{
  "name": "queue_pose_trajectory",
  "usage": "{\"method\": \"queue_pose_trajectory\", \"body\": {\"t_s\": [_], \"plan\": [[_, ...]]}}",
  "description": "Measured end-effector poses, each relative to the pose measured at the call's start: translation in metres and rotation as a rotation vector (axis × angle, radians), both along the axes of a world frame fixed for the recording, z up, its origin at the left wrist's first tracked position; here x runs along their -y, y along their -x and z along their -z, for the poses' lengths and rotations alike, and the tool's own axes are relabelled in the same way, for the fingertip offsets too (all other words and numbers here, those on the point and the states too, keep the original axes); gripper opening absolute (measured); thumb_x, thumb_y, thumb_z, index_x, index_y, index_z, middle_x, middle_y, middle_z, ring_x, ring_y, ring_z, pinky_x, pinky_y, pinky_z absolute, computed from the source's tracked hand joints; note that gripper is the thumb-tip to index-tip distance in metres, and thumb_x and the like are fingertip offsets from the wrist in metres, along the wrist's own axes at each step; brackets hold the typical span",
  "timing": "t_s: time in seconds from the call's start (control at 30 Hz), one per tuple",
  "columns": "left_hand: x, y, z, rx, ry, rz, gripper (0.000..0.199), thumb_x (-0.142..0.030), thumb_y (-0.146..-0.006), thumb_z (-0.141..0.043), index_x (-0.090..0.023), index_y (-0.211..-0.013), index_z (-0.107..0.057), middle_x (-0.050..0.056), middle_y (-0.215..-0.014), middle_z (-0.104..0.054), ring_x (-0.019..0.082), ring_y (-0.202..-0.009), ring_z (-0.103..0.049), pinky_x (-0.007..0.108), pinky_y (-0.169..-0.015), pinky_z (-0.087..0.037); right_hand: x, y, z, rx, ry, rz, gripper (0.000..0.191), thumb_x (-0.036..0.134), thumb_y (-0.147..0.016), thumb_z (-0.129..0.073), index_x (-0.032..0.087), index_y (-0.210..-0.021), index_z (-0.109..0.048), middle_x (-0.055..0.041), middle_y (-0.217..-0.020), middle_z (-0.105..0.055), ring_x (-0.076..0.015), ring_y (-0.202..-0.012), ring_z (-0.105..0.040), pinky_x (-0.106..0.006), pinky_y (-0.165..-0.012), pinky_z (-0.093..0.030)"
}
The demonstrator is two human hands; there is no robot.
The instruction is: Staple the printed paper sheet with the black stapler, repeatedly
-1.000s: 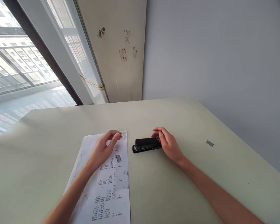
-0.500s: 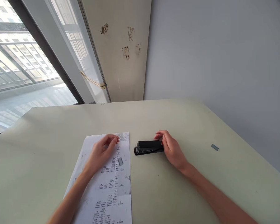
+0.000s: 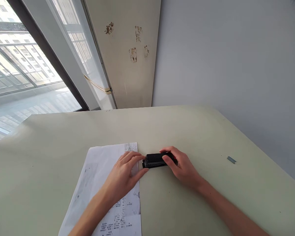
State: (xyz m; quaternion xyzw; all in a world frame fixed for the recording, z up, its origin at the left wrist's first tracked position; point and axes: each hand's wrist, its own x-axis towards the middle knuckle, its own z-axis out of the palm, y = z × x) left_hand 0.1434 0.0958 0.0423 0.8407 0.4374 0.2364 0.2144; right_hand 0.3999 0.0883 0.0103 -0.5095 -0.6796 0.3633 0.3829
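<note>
A black stapler lies on the table just right of a printed sheet of paper, its nose pointing left. Wrapped round its rear half is my right hand, thumb on the near side and fingers at the far side. My left hand reaches across the paper, with thumb and index finger at either side of the stapler's nose. Its other fingers are stretched over the sheet. The grey staple strip on the paper cannot be seen now; my left hand covers that area.
Another small grey staple strip lies on the table to the right. Behind the table are a stained panel and a plain wall. A window is at the left.
My left hand has moved right from the paper to the stapler's nose, its fingers spreading. My right hand has shifted its hold, the thumb now showing on the stapler's near side.
</note>
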Motion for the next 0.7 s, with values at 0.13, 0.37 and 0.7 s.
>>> {"method": "queue_pose_trajectory", "body": {"t_s": [0.13,0.37,0.7], "plan": [[-0.005,-0.012,0.004,-0.091,-0.099,0.004,0.017,-0.038,-0.104,-0.057,-0.025,-0.105,-0.068,0.006,-0.112,-0.073,0.027,-0.101,-0.067,0.045,-0.087,-0.055,0.000,0.001,-0.002,0.053,-0.059,-0.049,0.023,0.049,-0.103,-0.058,0.029,-0.111,-0.066,-0.0051,-0.105,-0.073,-0.0257,-0.095,-0.066,-0.039,-0.082,-0.051],[-0.005,0.013,-0.003,-0.207,-0.157,0.006,0.023,-0.037,-0.108,-0.048,-0.025,-0.109,-0.067,0.004,-0.111,-0.074,0.025,-0.103,-0.066,0.042,-0.087,-0.052,-0.002,0.000,-0.003,0.059,-0.058,-0.045,0.027,0.052,-0.103,-0.058,0.027,-0.109,-0.067,-0.0039,-0.103,-0.073,-0.0228,-0.091,-0.066,-0.035,-0.079,-0.051],[-0.005,0.041,-0.008,-0.255,-0.156,-0.060,0.028,-0.047,-0.106,-0.049,-0.029,-0.114,-0.070,0.002,-0.112,-0.075,0.027,-0.105,-0.068,0.043,-0.089,-0.053,-0.002,-0.002,-0.003,0.069,0.002,-0.035,0.031,0.056,-0.102,-0.058,0.028,-0.110,-0.068,-0.0016,-0.098,-0.071,-0.0206,-0.089,-0.063,-0.032,-0.073,-0.047]]}}
